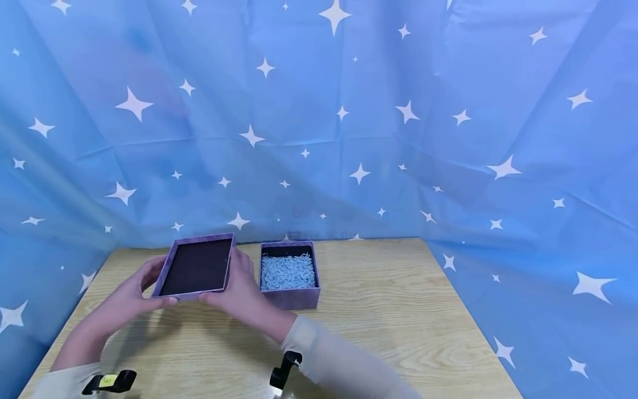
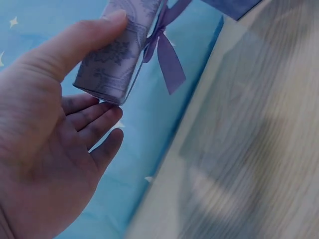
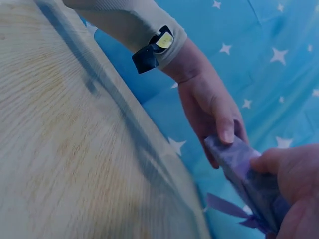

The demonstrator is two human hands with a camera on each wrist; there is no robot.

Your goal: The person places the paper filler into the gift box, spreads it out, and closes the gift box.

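Both hands hold a purple patterned box lid (image 1: 196, 267) above the left part of the table, its dark inside facing the head camera. My left hand (image 1: 134, 288) grips the lid's left side, thumb along the near edge and fingers beneath, as the left wrist view shows. At the opposite side my right hand (image 1: 239, 288) grips it, thumb on the near edge. A purple ribbon bow (image 2: 162, 45) hangs from the lid's outer face. Right of the lid stands the open box base (image 1: 291, 299), filled with light blue shredded paper (image 1: 288, 271).
The wooden table (image 1: 389, 321) extends to the right of the box base. A blue curtain with white stars (image 1: 319, 138) hangs behind the table and along its sides. Each wrist carries a black strap-mounted device (image 1: 285, 368).
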